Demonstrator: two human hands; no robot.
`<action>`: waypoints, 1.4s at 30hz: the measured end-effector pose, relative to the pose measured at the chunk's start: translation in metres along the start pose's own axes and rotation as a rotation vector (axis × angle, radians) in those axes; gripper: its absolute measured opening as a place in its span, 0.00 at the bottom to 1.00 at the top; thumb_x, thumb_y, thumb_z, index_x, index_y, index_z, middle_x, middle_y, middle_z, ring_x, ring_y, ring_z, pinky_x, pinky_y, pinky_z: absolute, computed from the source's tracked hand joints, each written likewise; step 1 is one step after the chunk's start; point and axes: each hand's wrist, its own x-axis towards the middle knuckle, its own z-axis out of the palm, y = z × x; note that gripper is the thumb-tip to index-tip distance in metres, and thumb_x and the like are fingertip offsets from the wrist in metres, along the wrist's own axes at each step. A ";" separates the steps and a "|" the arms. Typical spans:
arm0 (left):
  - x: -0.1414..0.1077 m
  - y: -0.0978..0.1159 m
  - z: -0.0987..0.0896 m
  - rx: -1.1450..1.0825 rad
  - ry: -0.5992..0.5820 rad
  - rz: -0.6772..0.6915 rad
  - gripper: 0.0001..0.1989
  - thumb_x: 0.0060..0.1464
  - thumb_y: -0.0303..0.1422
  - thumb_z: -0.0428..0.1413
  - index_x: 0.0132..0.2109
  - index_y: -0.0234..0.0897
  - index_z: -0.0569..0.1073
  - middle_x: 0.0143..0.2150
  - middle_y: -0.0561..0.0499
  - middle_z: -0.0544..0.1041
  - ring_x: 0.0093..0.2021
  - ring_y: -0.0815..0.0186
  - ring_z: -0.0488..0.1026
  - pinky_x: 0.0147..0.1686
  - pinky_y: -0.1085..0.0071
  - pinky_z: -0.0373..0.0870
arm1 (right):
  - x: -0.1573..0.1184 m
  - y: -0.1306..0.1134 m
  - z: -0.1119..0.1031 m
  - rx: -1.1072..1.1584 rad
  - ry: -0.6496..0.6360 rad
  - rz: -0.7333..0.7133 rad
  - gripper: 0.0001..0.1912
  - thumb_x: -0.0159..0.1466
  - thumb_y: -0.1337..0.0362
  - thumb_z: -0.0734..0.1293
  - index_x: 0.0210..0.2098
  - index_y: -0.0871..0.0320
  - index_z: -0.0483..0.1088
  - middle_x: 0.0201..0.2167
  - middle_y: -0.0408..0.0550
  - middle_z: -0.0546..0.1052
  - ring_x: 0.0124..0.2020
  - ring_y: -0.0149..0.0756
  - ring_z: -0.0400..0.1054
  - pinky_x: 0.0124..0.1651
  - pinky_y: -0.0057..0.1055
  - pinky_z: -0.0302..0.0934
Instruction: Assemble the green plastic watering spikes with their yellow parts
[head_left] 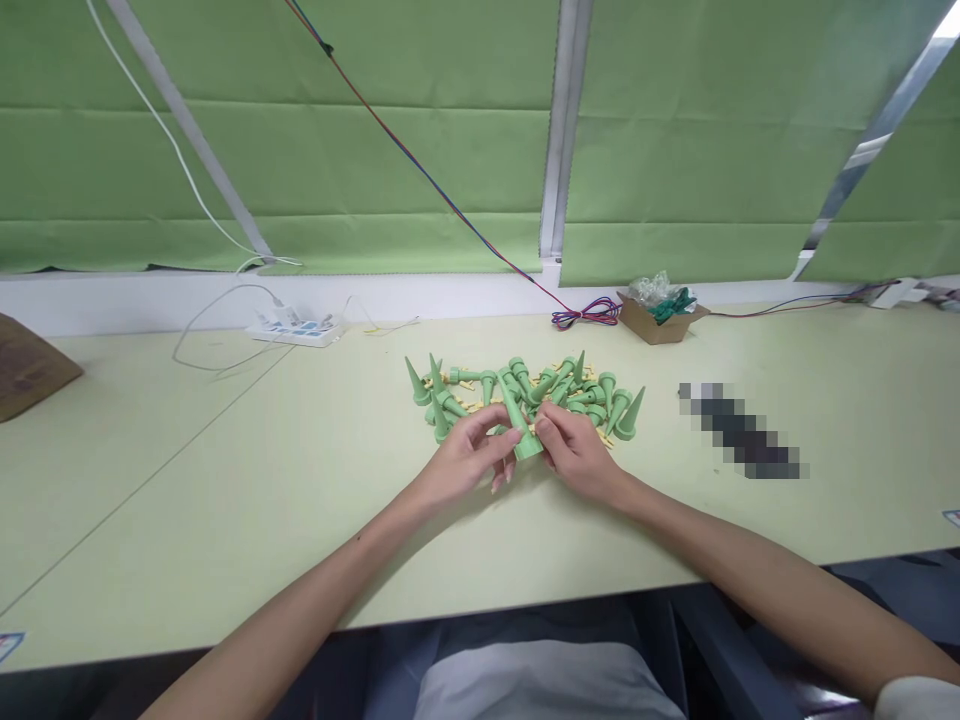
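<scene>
My left hand (pixel 484 448) holds a green plastic watering spike (pixel 517 420) between thumb and fingers. The spike is tilted, its pointed end up and away and its wide capped end toward me. Against the side of that spike, my right hand (pixel 574 447) is closed in a pinch. A hint of yellow shows by its fingertips, but what they grip is mostly hidden. Just beyond both hands lies a loose pile of similar green spikes (pixel 619 408), mixed with small yellow plastic pieces (pixel 472 406). Some spikes stand on their wide ends; others lie flat.
At the back are a small cardboard box (pixel 660 325) with clear plastic and green material, a coiled red-and-blue wire (pixel 589 315), and a white power strip (pixel 300 332). A blurred dark object (pixel 742 435) lies right. Brown material (pixel 34 368) sits at the far left.
</scene>
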 end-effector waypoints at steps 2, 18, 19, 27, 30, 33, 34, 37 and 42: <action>-0.001 0.001 0.001 0.067 0.014 0.013 0.14 0.60 0.44 0.55 0.39 0.36 0.66 0.22 0.57 0.68 0.20 0.71 0.66 0.22 0.74 0.63 | 0.000 0.001 0.000 -0.027 0.006 0.014 0.20 0.72 0.55 0.55 0.25 0.55 0.53 0.18 0.37 0.58 0.19 0.29 0.53 0.26 0.29 0.48; -0.003 -0.013 0.004 0.668 0.183 0.339 0.09 0.63 0.36 0.51 0.36 0.37 0.69 0.33 0.49 0.66 0.34 0.66 0.63 0.28 0.73 0.62 | 0.003 0.005 0.004 -0.147 0.088 0.080 0.28 0.71 0.48 0.53 0.19 0.55 0.44 0.16 0.38 0.48 0.19 0.27 0.41 0.23 0.30 0.40; -0.003 -0.013 0.004 0.673 0.186 0.333 0.08 0.63 0.36 0.51 0.37 0.38 0.69 0.32 0.50 0.65 0.34 0.66 0.63 0.29 0.73 0.63 | 0.003 0.005 0.005 -0.140 0.091 0.087 0.28 0.71 0.48 0.53 0.19 0.56 0.45 0.16 0.38 0.48 0.19 0.27 0.42 0.23 0.30 0.41; -0.001 -0.010 0.006 0.665 0.287 0.258 0.07 0.62 0.36 0.52 0.40 0.37 0.70 0.30 0.53 0.64 0.30 0.68 0.63 0.29 0.72 0.61 | 0.001 0.002 0.004 -0.103 0.021 0.085 0.26 0.73 0.52 0.53 0.20 0.56 0.54 0.15 0.38 0.57 0.19 0.28 0.51 0.26 0.30 0.47; 0.000 -0.008 0.007 0.632 0.300 0.239 0.08 0.62 0.36 0.52 0.43 0.37 0.71 0.32 0.53 0.65 0.29 0.68 0.64 0.28 0.72 0.61 | 0.001 0.000 0.004 -0.119 0.000 0.078 0.26 0.73 0.53 0.53 0.20 0.56 0.56 0.16 0.39 0.60 0.20 0.29 0.54 0.27 0.30 0.48; 0.000 -0.007 0.007 0.615 0.288 0.225 0.08 0.62 0.37 0.52 0.43 0.37 0.71 0.34 0.52 0.66 0.30 0.69 0.64 0.28 0.72 0.62 | 0.002 0.000 0.004 -0.128 0.008 0.079 0.25 0.73 0.54 0.53 0.21 0.56 0.57 0.16 0.40 0.62 0.20 0.30 0.55 0.27 0.31 0.49; 0.000 -0.007 0.007 0.606 0.285 0.217 0.08 0.62 0.37 0.52 0.43 0.37 0.71 0.35 0.51 0.66 0.30 0.69 0.65 0.29 0.73 0.63 | 0.002 -0.001 0.004 -0.130 0.017 0.081 0.25 0.73 0.54 0.53 0.21 0.56 0.57 0.16 0.40 0.62 0.20 0.30 0.55 0.27 0.31 0.49; -0.001 -0.006 0.008 0.539 0.304 0.199 0.10 0.62 0.39 0.53 0.44 0.38 0.70 0.39 0.49 0.69 0.30 0.69 0.67 0.28 0.73 0.64 | 0.003 -0.002 0.003 -0.133 0.060 0.093 0.24 0.73 0.53 0.54 0.22 0.55 0.57 0.17 0.40 0.63 0.20 0.30 0.56 0.28 0.31 0.50; 0.000 -0.005 0.007 0.369 0.347 0.136 0.13 0.61 0.44 0.53 0.39 0.38 0.69 0.31 0.52 0.71 0.25 0.70 0.67 0.25 0.74 0.62 | 0.004 -0.003 0.000 -0.079 0.113 0.094 0.23 0.73 0.52 0.53 0.24 0.55 0.57 0.18 0.40 0.64 0.21 0.31 0.57 0.28 0.30 0.53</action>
